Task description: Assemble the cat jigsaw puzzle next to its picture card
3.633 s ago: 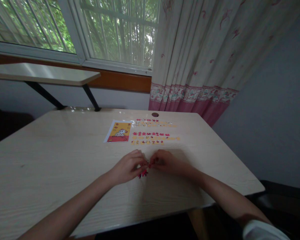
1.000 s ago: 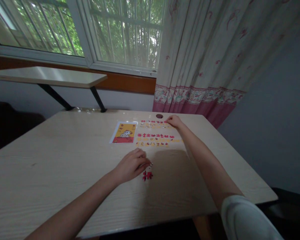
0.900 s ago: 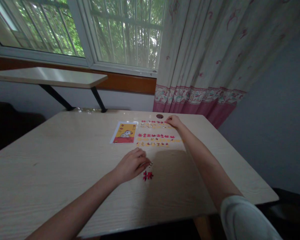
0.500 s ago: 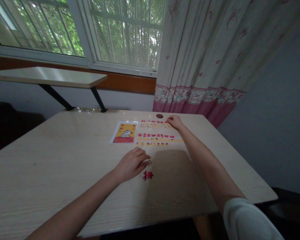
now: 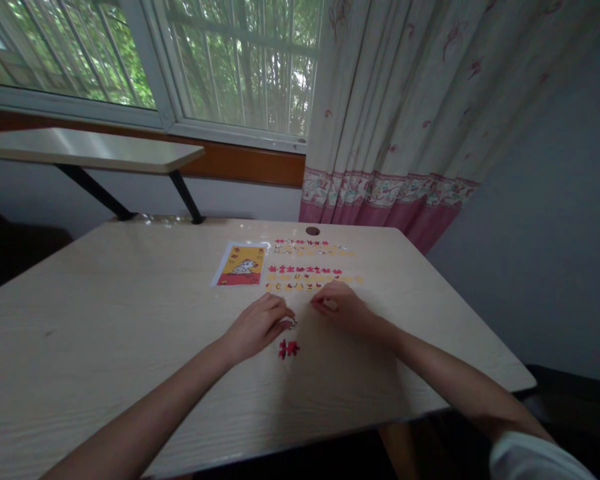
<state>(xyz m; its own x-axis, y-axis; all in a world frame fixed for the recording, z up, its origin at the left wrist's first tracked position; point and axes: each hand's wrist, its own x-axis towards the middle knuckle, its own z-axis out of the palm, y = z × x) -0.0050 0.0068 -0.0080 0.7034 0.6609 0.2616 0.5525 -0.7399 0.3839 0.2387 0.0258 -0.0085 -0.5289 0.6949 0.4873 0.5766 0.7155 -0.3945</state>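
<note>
My left hand (image 5: 261, 327) hovers low over the near middle of the table, thumb and forefinger pinched at a small white puzzle piece with dark lines (image 5: 293, 323). Just below it lie joined red puzzle pieces (image 5: 289, 349). My right hand (image 5: 343, 307) is to the right, fingers pinched on a red puzzle piece (image 5: 317, 303), mostly covered by the fingertips. Beyond the hands, loose puzzle pieces lie in rows: a red row (image 5: 305, 270), yellow ones nearer, and another red row (image 5: 301, 243) farther back. My right hand hides part of the nearest yellow row.
Left of the rows lies a picture sheet (image 5: 243, 265) with a white bird on yellow and red. A round hole (image 5: 313, 231) is in the table (image 5: 130, 320) near its back edge. A raised shelf (image 5: 95, 150) stands back left; a curtain (image 5: 380, 133) hangs behind.
My right hand has come back from the far red row toward my left hand, bringing a red puzzle piece. That row is shorter at its right end. My left hand has barely moved.
</note>
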